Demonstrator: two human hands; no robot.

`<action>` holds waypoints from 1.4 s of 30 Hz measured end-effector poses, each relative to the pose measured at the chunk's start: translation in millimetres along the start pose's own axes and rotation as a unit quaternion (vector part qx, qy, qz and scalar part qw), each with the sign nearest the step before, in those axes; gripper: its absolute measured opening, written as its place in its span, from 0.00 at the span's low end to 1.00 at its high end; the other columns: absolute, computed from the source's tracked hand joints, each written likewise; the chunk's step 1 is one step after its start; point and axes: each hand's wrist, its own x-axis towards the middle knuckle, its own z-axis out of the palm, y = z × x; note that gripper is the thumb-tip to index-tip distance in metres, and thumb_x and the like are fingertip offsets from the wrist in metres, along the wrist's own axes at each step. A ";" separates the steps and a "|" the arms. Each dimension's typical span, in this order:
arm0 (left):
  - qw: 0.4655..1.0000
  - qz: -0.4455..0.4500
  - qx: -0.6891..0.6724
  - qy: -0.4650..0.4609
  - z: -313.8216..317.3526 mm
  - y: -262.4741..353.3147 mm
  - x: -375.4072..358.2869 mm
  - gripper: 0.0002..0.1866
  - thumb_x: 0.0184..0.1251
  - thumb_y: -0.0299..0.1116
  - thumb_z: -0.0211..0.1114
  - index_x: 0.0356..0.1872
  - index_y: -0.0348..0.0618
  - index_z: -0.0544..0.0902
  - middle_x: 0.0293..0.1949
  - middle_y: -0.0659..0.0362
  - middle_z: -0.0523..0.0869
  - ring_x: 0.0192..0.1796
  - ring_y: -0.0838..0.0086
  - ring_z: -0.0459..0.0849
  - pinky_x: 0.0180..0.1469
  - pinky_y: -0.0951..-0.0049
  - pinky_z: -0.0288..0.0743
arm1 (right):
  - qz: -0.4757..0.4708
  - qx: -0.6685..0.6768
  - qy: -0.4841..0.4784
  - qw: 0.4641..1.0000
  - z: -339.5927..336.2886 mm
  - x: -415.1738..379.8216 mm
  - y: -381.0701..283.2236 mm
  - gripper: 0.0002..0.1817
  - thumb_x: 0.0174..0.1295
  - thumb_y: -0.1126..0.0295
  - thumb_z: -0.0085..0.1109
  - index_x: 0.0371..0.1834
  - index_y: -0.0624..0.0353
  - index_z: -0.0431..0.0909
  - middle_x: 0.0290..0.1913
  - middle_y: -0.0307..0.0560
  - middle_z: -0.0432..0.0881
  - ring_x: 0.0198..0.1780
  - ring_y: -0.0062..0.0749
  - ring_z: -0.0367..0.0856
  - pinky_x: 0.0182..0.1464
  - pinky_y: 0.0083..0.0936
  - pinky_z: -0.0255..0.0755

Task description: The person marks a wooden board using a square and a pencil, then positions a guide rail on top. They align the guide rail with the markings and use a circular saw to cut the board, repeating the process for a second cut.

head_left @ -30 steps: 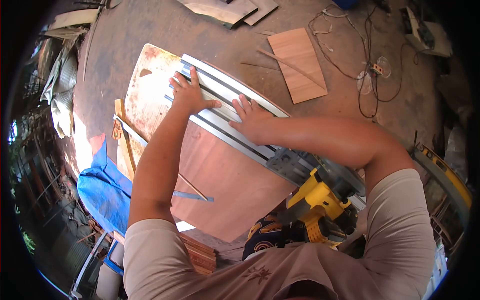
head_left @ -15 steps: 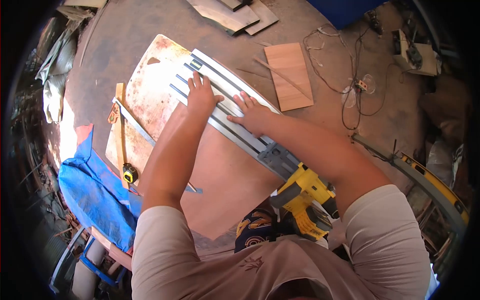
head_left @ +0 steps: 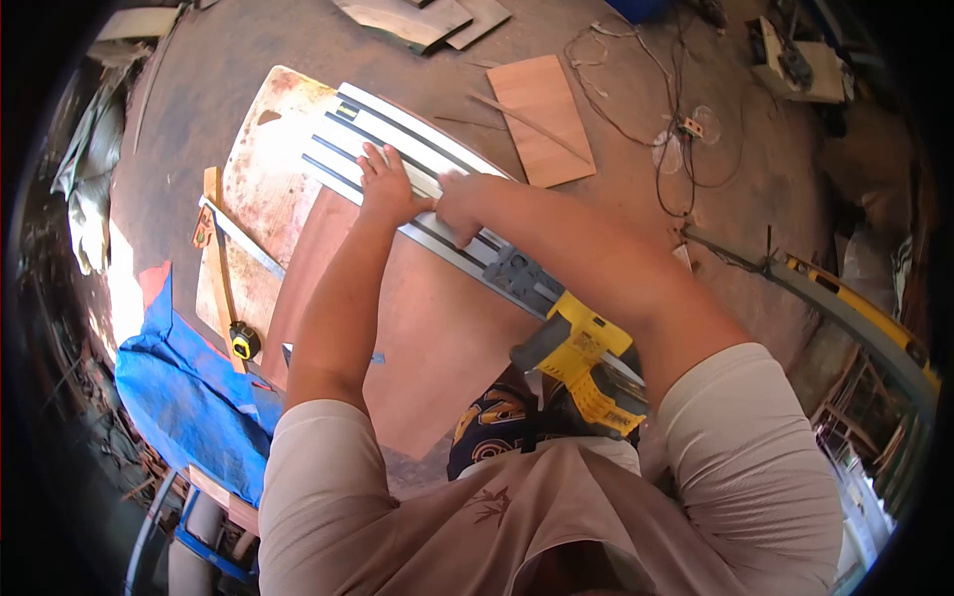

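Observation:
A long silver guide rail (head_left: 427, 149) with black strips lies slantwise over a reddish-brown wooden sheet (head_left: 427, 328). My left hand (head_left: 386, 189) rests on the rail, its fingers stretched out and spread. Just to its right, my right hand (head_left: 464, 206) is on the same rail with bent fingers closed at its ribs; the fingertips are partly hidden. A yellow and black track saw (head_left: 586, 368) sits at the rail's near end, below my right forearm, its grey base (head_left: 522, 276) on the rail.
Left of the sheet are a stained pale board (head_left: 263, 149), a tape measure (head_left: 244, 341), a wooden strip (head_left: 216, 278) and a metal ruler blade (head_left: 243, 238). A blue tarp (head_left: 189, 397) hangs lower left. A plywood piece (head_left: 542, 119) and loose cables (head_left: 686, 149) lie on the floor.
My right hand has gone from spread fingers to bent, closed fingers on the rail and sits closer to my left hand. The whole view has shifted, with things appearing further left.

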 end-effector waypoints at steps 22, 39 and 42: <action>0.996 -0.026 0.085 0.031 0.8 18.8 -1.0 0.74 0.29 0.61 0.83 0.72 0.28 0.46 0.72 0.25 0.43 0.75 0.31 0.46 0.73 0.49 0.56 | 0.078 0.500 0.304 0.807 234.8 -299.4 -38.1 0.23 0.48 0.65 0.69 0.49 0.59 0.75 0.42 0.53 0.81 0.48 0.51 0.81 0.50 0.39 0.75; 0.996 -0.020 0.084 0.027 4.2 11.1 5.7 0.74 0.29 0.60 0.83 0.72 0.28 0.46 0.73 0.26 0.41 0.75 0.35 0.46 0.72 0.50 0.58 | 0.085 0.484 0.255 0.832 291.3 -348.9 -26.9 0.31 0.38 0.73 0.68 0.52 0.56 0.74 0.47 0.48 0.80 0.52 0.46 0.80 0.52 0.39 0.74; 0.996 -0.014 0.086 0.026 4.7 7.3 6.9 0.74 0.29 0.60 0.83 0.72 0.28 0.46 0.72 0.26 0.41 0.75 0.36 0.47 0.72 0.50 0.58 | 0.083 0.491 0.234 0.835 295.8 -346.8 -25.5 0.31 0.39 0.73 0.68 0.53 0.56 0.74 0.49 0.47 0.80 0.53 0.45 0.79 0.53 0.39 0.74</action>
